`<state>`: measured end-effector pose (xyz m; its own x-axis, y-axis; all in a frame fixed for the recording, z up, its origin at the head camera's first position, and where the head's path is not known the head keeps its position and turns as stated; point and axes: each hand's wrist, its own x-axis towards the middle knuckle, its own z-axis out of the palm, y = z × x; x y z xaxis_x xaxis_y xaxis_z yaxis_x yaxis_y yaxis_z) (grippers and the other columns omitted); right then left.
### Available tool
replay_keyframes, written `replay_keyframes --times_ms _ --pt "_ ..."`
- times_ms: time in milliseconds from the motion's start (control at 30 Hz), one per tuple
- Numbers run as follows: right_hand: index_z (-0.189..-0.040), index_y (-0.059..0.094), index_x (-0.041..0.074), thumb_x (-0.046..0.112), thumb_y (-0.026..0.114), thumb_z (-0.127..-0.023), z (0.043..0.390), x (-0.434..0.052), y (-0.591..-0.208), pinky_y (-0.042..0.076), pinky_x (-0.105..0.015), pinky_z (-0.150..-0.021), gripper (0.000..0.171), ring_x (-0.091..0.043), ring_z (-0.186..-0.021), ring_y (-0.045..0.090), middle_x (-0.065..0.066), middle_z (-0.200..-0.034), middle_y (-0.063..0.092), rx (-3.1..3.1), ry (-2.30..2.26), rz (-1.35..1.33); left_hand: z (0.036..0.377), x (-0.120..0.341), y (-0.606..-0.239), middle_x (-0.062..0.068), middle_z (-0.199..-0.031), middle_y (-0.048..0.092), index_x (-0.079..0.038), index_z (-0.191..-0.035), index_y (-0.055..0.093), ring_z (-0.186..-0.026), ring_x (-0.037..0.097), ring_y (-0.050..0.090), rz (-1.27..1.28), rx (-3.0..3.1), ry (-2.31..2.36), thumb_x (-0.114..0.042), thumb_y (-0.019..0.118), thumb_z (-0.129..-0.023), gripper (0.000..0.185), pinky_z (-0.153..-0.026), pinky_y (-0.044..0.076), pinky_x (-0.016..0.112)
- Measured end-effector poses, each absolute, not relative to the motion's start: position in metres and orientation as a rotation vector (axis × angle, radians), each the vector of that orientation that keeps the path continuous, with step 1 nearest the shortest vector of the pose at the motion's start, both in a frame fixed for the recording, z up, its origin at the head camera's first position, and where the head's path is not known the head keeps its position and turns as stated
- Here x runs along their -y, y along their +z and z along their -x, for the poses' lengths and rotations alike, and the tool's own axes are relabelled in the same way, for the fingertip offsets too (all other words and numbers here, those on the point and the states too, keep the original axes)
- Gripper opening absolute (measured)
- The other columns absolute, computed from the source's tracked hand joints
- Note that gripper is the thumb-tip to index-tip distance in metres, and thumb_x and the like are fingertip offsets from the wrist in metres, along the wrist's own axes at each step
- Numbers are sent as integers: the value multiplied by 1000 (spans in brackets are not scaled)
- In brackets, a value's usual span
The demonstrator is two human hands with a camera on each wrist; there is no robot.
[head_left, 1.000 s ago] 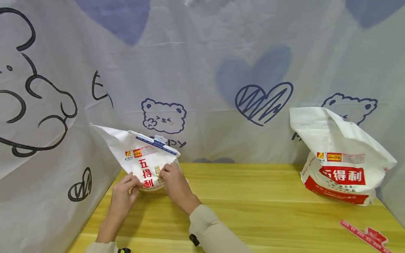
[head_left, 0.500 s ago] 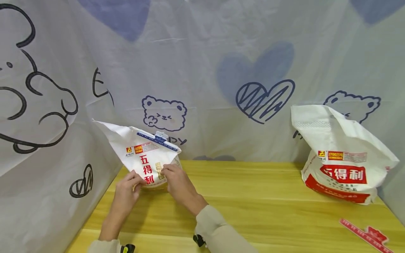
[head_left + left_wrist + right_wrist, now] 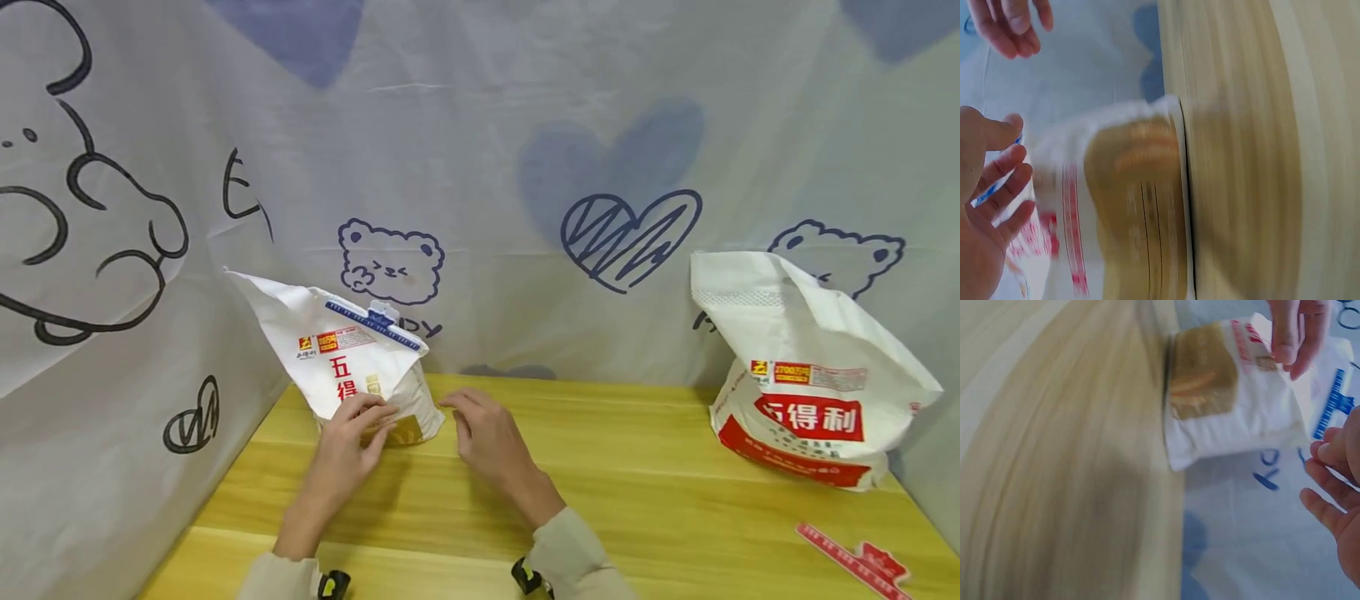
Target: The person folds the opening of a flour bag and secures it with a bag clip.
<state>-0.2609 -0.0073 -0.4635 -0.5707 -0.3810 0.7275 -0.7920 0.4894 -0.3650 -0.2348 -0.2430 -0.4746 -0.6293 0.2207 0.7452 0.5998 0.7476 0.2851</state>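
A white flour bag point(image 3: 378, 362) with red lettering stands at the left of the table in the head view. Its folded top carries a blue bag sealing clip point(image 3: 372, 323), and its upper left corner sticks out to a point. My left hand point(image 3: 345, 450) hovers in front of the bag, fingers loosely bent around nothing. To the bag's right, my right hand point(image 3: 491, 437) is held just off its lower corner, also with nothing in it. The bag's gold lower panel point(image 3: 1138, 206) shows in the left wrist view, blurred.
A second white flour bag point(image 3: 817, 400), its top unclipped and leaning over, stands at the right. A red sealing clip point(image 3: 855, 560) lies on the wooden table point(image 3: 600, 492) in front of it. A printed cloth point(image 3: 480, 167) hangs behind and at the sides.
Both hands have let go of the clipped bag's front. The right hand has moved right, off the bag; the left has shifted right. More of the bag's gold lower panel now shows.
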Motion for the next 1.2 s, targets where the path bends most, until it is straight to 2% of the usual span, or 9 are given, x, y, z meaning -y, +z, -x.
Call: replay_keyframes --times_ms 167,367,600,967,1200 --pt "-110 74 6 -11 65 -91 254 -21 -457 59 -31 -78 27 -20 -97 70 -6 -109 72 2172 923 -905 238 213 -473 9 -108 68 -3 -106 77 -103 27 64 684 2206 -674 7 85 -78 31 -91 53 43" --pt "-112 74 6 -11 71 -87 250 -60 -461 60 -32 -73 30 -22 -95 70 -7 -111 71 2197 860 -846 240 175 -473 9 -112 68 -4 -109 76 -107 27 64 733 2229 -726 5 79 -85 25 -94 54 41" --pt "-114 73 6 -7 76 -85 246 -108 -468 60 -40 -81 32 -27 -103 69 -8 -112 71 2215 788 -755 244 129 -468 7 -116 69 -6 -113 75 -108 26 64 795 2260 -743 3 79 -86 29 -91 56 40" --pt "-109 74 2 -8 82 -79 236 -171 -469 60 -47 -79 32 -31 -97 70 -11 -107 70 2180 689 -636 247 64 -454 7 -122 66 -9 -123 71 -113 24 63 942 2230 -679 -5 77 -91 33 -93 56 38" --pt "-111 73 1 -2 80 -82 232 -204 -462 58 -51 -86 30 -34 -101 67 -14 -109 70 2221 648 -560 252 38 -451 7 -127 65 -10 -126 69 -117 24 62 961 2222 -691 -7 76 -93 34 -98 53 37"
